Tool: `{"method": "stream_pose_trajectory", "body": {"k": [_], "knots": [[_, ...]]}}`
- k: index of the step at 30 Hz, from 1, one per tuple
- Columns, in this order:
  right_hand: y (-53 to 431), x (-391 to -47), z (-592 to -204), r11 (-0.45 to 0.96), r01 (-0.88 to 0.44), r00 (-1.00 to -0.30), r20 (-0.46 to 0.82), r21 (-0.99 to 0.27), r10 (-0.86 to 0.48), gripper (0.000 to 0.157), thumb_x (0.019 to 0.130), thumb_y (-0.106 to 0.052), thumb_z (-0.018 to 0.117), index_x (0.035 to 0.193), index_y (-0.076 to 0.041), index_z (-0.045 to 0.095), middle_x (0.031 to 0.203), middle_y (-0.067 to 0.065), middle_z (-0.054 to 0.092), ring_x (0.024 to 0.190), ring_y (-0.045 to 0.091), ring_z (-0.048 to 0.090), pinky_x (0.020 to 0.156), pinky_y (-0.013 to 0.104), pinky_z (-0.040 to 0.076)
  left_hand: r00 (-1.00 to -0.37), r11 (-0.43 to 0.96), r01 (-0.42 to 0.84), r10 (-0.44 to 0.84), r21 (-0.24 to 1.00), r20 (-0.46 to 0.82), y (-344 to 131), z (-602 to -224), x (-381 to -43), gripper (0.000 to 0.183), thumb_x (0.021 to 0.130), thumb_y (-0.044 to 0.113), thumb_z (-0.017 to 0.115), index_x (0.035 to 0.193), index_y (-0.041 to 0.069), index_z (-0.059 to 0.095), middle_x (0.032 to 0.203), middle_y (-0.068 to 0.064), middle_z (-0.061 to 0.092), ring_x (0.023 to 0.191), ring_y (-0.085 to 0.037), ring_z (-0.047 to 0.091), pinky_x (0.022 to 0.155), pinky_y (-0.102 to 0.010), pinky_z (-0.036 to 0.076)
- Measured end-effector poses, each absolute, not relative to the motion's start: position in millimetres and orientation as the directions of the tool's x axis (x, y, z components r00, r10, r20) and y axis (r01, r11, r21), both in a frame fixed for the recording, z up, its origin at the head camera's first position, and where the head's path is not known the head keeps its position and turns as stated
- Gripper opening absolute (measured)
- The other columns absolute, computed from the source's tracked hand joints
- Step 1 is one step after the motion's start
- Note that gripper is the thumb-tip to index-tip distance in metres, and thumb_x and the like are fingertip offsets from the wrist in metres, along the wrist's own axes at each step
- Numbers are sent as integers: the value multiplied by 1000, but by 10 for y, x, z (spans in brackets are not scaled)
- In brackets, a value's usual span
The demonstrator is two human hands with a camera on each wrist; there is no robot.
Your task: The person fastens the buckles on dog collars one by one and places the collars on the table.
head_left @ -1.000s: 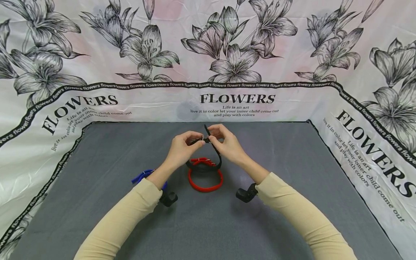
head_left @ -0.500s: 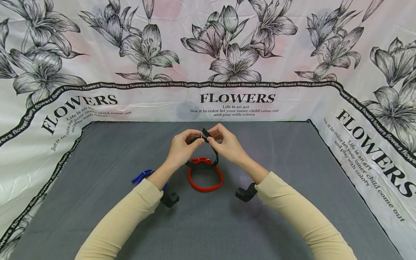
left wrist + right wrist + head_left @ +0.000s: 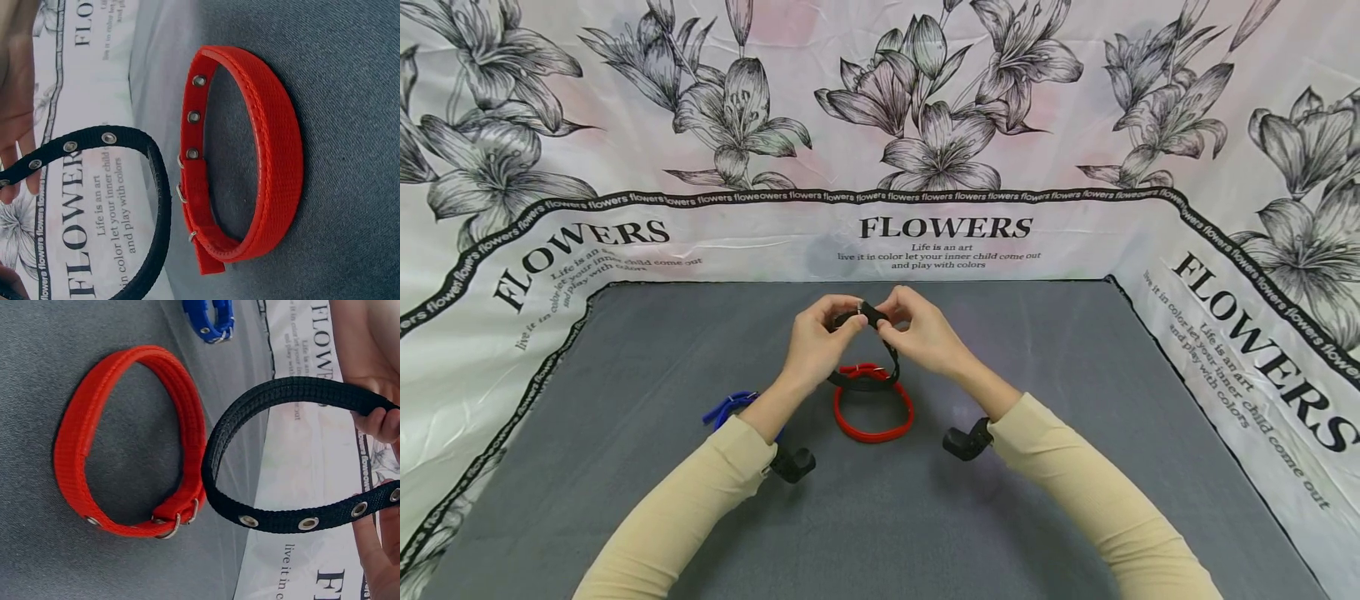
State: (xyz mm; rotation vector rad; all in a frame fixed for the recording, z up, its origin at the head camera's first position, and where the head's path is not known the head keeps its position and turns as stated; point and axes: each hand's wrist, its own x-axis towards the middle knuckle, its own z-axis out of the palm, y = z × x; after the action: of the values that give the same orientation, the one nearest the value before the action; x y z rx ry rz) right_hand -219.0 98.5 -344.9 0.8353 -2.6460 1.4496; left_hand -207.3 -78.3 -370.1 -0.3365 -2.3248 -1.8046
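Both hands hold a black collar (image 3: 861,382) with metal eyelets, bent into a loop above the table. My left hand (image 3: 817,341) grips one end by the buckle, thumb on top. My right hand (image 3: 922,332) pinches the strap near its tip, which stands up between the hands in the head view. In the right wrist view the black collar (image 3: 280,391) arcs from one hand to the other. Behind and below it, a red collar (image 3: 281,156) stands on the grey cloth, fastened in a ring. The fingertips at the buckle are partly hidden in the wrist views.
A blue collar (image 3: 730,406) lies on the grey tabletop (image 3: 880,517) to the left, partly covered by the left forearm. White cloth (image 3: 760,242) with printed flowers and lettering walls the table at the back and sides.
The black strap's tip has shifted left and down toward the left hand, sloping over the buckle. The right hand has followed slightly left, and the loop looks narrower. Red and blue collars stay put.
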Motion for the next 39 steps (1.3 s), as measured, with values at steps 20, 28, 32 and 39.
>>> {"method": "stream_pose_trajectory", "body": {"k": [20, 28, 32, 39], "knots": [[990, -2226, -3617, 399, -469, -856, 292, -788, -427, 16, 90, -10, 59, 105, -9, 55, 103, 6, 57, 90, 17, 59, 76, 33, 52, -974, 218, 191, 162, 957, 158, -864, -3666, -2095, 24, 86, 30, 65, 105, 16, 67, 100, -2, 66, 86, -23, 58, 67, -29, 45], [985, -2228, -3610, 457, -480, -854, 279, -749, -440, 23, 90, -14, 60, 111, -12, 55, 106, 4, 57, 94, 18, 56, 78, 31, 51, -973, 156, 224, 95, 962, 211, -843, -3661, -2122, 25, 86, 33, 64, 103, 15, 68, 110, 2, 65, 88, -17, 57, 83, -32, 49], [989, -2236, -3614, 469, -490, -851, 286, -735, -440, 22, 89, -13, 61, 110, -11, 55, 103, 5, 58, 91, 18, 57, 75, 30, 52, -976, 153, 219, 52, 964, 213, -853, -3640, -2132, 29, 86, 37, 62, 105, 15, 67, 106, -1, 65, 84, -19, 57, 75, -33, 50], [1003, -2234, -3651, 497, -482, -859, 277, -721, -430, 23, 88, -14, 62, 110, -10, 54, 101, 4, 58, 91, 17, 58, 74, 28, 52, -980, 31, 201, 1, 979, 201, -919, -3576, -2156, 33, 90, 36, 55, 109, 9, 60, 106, -7, 60, 97, -31, 55, 75, -38, 53]]}}
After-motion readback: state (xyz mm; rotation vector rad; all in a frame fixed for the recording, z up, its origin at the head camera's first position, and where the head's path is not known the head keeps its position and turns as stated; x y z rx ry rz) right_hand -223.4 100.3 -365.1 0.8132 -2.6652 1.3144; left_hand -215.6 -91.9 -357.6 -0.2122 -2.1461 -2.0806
